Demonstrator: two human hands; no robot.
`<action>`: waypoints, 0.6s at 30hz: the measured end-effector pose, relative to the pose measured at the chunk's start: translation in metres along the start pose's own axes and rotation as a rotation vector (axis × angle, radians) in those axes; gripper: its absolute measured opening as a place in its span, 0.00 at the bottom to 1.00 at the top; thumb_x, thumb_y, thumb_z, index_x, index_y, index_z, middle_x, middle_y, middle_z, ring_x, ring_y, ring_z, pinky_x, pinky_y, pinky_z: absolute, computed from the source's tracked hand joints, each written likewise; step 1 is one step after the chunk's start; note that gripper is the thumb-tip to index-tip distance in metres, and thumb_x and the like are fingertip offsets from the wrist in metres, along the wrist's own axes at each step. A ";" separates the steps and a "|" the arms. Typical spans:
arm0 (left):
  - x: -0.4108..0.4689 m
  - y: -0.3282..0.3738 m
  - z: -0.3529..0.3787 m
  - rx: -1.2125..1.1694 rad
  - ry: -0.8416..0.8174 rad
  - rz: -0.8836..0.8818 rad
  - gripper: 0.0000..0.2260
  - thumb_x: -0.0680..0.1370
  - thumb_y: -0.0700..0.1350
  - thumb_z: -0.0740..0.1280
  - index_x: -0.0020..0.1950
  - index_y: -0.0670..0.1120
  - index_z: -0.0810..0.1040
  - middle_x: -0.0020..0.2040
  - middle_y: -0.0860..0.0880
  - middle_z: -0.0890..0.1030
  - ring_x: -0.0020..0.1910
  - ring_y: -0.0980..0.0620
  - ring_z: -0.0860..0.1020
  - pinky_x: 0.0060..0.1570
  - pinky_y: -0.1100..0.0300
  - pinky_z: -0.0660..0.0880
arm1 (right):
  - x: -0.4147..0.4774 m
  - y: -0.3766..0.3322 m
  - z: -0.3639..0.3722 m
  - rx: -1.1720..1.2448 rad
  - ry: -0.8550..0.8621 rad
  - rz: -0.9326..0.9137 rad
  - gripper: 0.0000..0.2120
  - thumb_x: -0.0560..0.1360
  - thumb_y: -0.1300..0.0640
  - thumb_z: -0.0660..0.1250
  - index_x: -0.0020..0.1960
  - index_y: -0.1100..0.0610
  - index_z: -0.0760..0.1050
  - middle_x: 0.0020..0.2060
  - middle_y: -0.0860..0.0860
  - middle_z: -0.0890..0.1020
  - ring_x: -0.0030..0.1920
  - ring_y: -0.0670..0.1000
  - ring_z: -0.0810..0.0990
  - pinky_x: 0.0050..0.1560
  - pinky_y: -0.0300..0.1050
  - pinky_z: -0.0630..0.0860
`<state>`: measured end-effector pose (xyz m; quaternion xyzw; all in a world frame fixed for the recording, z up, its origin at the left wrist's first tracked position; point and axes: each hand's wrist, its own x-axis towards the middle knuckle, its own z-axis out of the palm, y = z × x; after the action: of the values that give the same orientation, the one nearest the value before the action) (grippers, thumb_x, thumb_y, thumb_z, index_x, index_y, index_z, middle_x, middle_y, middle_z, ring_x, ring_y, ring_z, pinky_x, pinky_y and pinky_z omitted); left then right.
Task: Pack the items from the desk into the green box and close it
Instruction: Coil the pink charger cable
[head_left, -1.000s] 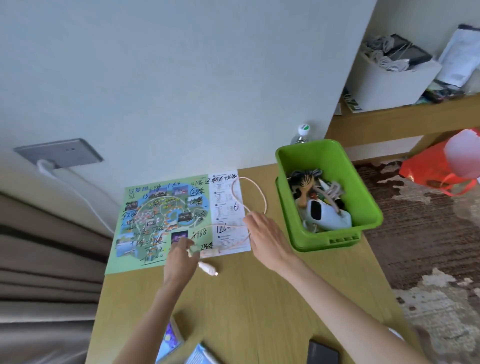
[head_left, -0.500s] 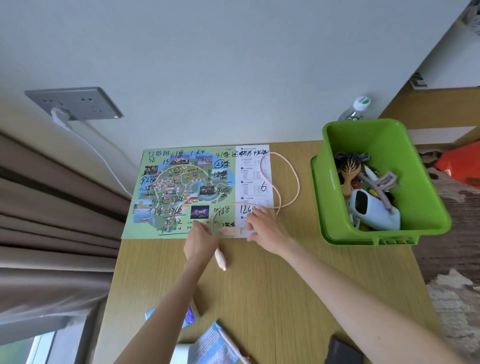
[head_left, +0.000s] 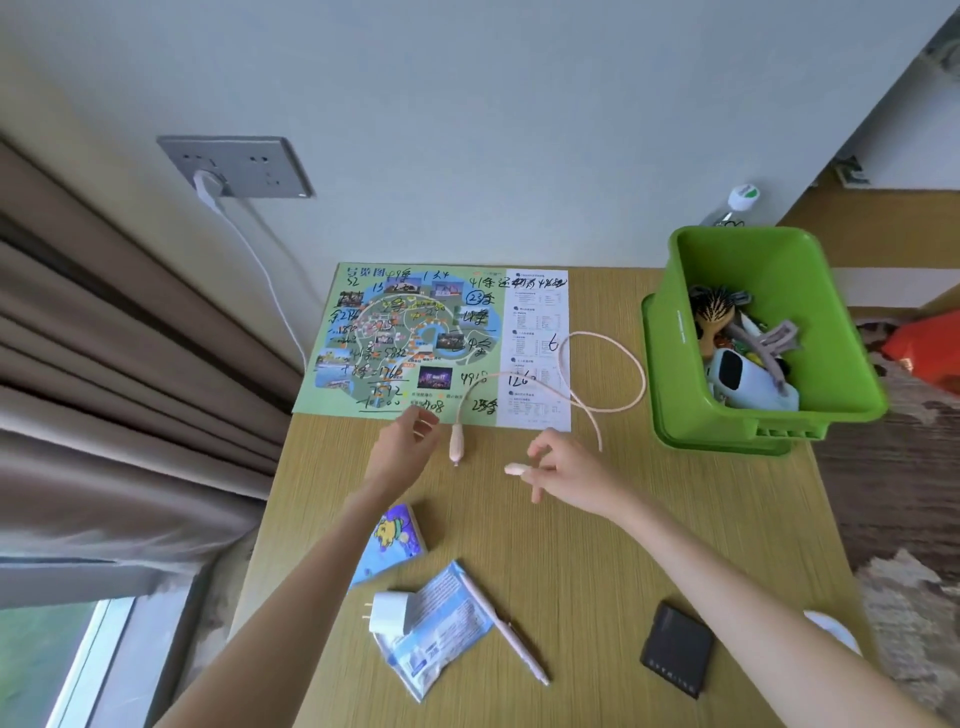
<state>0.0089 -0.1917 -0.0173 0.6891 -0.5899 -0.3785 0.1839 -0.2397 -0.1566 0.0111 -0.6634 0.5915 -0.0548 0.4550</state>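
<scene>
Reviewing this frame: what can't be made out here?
All head view.
- Green box bottom: buried under the hairbrush and other items.
- Bottle: all but its cap behind the box.
- White object at lower right: mostly under the right forearm.
- Map print: too small.

- You are in what looks like a hotel room or bedroom, not a workplace.
- At 9 o'clock, heavy beige curtains (head_left: 104, 364) hang in folds beside a window (head_left: 41, 665).
- At 11 o'clock, a grey socket plate (head_left: 236, 166) sits in the plain wall above your wooden desk (head_left: 571, 519).
- At 3 o'clock, patterned carpet (head_left: 883, 519) covers the floor.
- A scribbled-on park map (head_left: 415, 338) at 12 o'clock, a hairbrush (head_left: 714, 312) in the green box (head_left: 779, 260) and a charger (head_left: 387, 613) are personal things.
</scene>
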 end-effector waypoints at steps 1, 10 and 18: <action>-0.013 -0.003 -0.004 0.025 -0.004 0.024 0.06 0.78 0.44 0.65 0.54 0.47 0.77 0.46 0.52 0.80 0.44 0.53 0.79 0.45 0.58 0.77 | -0.009 -0.002 0.005 -0.012 0.005 0.003 0.16 0.75 0.44 0.68 0.56 0.54 0.72 0.32 0.46 0.84 0.34 0.41 0.81 0.45 0.46 0.78; -0.130 -0.044 -0.024 0.310 -0.084 0.267 0.07 0.78 0.52 0.65 0.50 0.51 0.79 0.42 0.58 0.82 0.41 0.59 0.80 0.40 0.57 0.78 | -0.063 -0.016 0.061 -0.140 0.086 -0.018 0.07 0.77 0.53 0.68 0.41 0.54 0.78 0.29 0.45 0.83 0.25 0.37 0.76 0.30 0.37 0.71; -0.166 -0.081 -0.013 0.553 -0.118 0.446 0.21 0.73 0.61 0.68 0.61 0.52 0.76 0.56 0.58 0.78 0.56 0.57 0.75 0.43 0.60 0.75 | -0.075 -0.014 0.084 -0.143 0.089 0.115 0.04 0.78 0.56 0.67 0.47 0.55 0.80 0.38 0.47 0.86 0.32 0.46 0.79 0.40 0.46 0.79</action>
<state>0.0703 -0.0173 -0.0150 0.5442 -0.8154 -0.1943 0.0342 -0.1998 -0.0503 0.0063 -0.6561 0.6505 -0.0156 0.3824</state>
